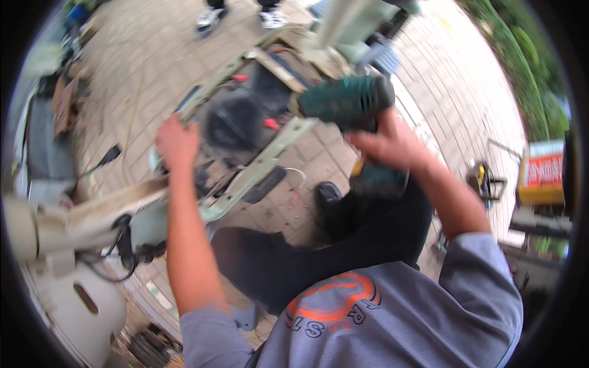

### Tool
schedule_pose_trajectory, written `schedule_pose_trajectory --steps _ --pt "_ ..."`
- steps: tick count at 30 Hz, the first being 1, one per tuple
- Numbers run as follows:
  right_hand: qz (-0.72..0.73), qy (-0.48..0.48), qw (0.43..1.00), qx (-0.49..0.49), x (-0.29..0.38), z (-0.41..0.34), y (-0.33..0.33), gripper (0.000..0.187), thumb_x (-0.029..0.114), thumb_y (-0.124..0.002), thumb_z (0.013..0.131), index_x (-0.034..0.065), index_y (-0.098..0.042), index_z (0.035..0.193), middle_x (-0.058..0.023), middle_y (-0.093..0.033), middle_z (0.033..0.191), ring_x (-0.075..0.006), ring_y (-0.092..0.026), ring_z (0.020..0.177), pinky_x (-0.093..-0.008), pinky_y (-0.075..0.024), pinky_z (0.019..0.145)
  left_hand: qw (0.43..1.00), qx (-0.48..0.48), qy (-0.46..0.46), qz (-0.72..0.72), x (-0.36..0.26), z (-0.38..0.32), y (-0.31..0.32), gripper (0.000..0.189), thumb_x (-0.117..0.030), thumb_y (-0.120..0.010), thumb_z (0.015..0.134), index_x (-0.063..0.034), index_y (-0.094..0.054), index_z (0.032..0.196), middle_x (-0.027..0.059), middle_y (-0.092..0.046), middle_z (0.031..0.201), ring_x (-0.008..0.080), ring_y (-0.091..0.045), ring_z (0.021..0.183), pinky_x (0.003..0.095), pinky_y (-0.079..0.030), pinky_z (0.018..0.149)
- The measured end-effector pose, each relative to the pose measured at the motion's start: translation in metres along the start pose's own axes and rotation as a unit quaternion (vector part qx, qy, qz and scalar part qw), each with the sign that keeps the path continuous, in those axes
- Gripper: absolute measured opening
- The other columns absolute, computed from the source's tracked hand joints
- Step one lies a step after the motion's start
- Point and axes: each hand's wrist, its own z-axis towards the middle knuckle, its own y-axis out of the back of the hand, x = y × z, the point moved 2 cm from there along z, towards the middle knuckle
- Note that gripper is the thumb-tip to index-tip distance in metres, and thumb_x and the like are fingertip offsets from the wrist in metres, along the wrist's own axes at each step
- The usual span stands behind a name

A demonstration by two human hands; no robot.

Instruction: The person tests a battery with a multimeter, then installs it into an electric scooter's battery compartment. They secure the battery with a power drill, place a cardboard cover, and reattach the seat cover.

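Observation:
My right hand (pixel 386 142) is wrapped around the handle of a green cordless drill (pixel 343 99). The drill's chuck points left, over the pale green metal frame (pixel 271 161) of what looks like an electric scooter. At the frame's left rail, my left hand (pixel 178 143) has its fingers curled over the edge; blur hides the fingertips. Between the rails sit dark battery-like blocks (pixel 234 122) with red caps (pixel 271 123). A metal crossbar (pixel 278 69) spans the far part of the frame. The drill's bit cannot be made out.
Another person's shoes (pixel 209 20) stand on the brick paving beyond the frame. A cream scooter body panel (pixel 73 303) lies at lower left. A black pedal-like part (pixel 264 185) is beside the near rail. To the right are a yellow and red container (pixel 542 172) and a tool (pixel 483 179).

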Motion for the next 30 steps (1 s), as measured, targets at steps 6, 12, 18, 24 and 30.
schedule_pose_trajectory --steps 6,12,18,24,30 --pt "-0.003 -0.11 0.994 0.001 -0.167 -0.018 0.095 0.044 0.024 -0.074 0.079 0.0022 -0.061 0.115 -0.0045 -0.065 0.091 -0.0148 -0.062 0.079 -0.0292 -0.0516 0.067 0.997 0.065 0.023 -0.021 0.023 0.005 -0.015 0.048 -0.031 -0.061 0.084 -0.0034 -0.06 0.123 0.019 -0.063 0.116 0.0364 -0.057 0.11 0.047 -0.045 0.095" --pt "0.255 -0.397 0.867 -0.158 -0.393 -0.177 -0.055 0.045 0.023 -0.078 0.076 0.0026 -0.06 0.111 -0.0049 -0.063 0.087 -0.014 -0.058 0.07 -0.0309 -0.05 0.063 0.989 0.112 0.055 -0.079 0.025 0.014 -0.015 0.051 -0.031 -0.059 0.086 -0.004 -0.057 0.129 0.021 -0.059 0.126 0.0361 -0.055 0.117 0.0447 -0.042 0.101" --pt "0.351 -0.442 0.821 -0.086 -0.482 -0.237 -0.17 0.044 0.023 -0.073 0.084 0.0001 -0.059 0.118 -0.0078 -0.063 0.095 -0.0165 -0.059 0.081 -0.0319 -0.0498 0.073 0.997 0.05 0.061 -0.027 0.021 0.008 -0.013 0.054 -0.034 -0.062 0.081 -0.0006 -0.061 0.124 0.0231 -0.062 0.122 0.0381 -0.057 0.117 0.0452 -0.043 0.101" --pt "0.072 -0.488 0.865 0.098 -0.45 -0.164 -0.06 0.046 0.025 -0.067 0.089 -0.003 -0.057 0.124 -0.0116 -0.064 0.111 -0.0199 -0.059 0.102 -0.0332 -0.0467 0.09 0.985 -0.083 0.002 -0.15 0.003 -0.012 0.025 0.046 -0.03 -0.061 0.088 -0.0005 -0.058 0.123 0.0213 -0.057 0.127 0.0393 -0.05 0.121 0.0469 -0.038 0.104" --pt "0.083 0.121 0.985 0.087 -0.147 0.069 -0.002 0.044 0.02 -0.058 0.095 -0.0049 -0.052 0.131 -0.0153 -0.059 0.13 -0.0229 -0.053 0.124 -0.0344 -0.0392 0.106 0.874 -0.118 0.251 -0.399 -0.052 -0.174 0.068 0.032 -0.019 -0.069 0.087 0.0018 -0.057 0.109 0.0162 -0.06 0.108 0.0304 -0.057 0.103 0.0397 -0.045 0.093"
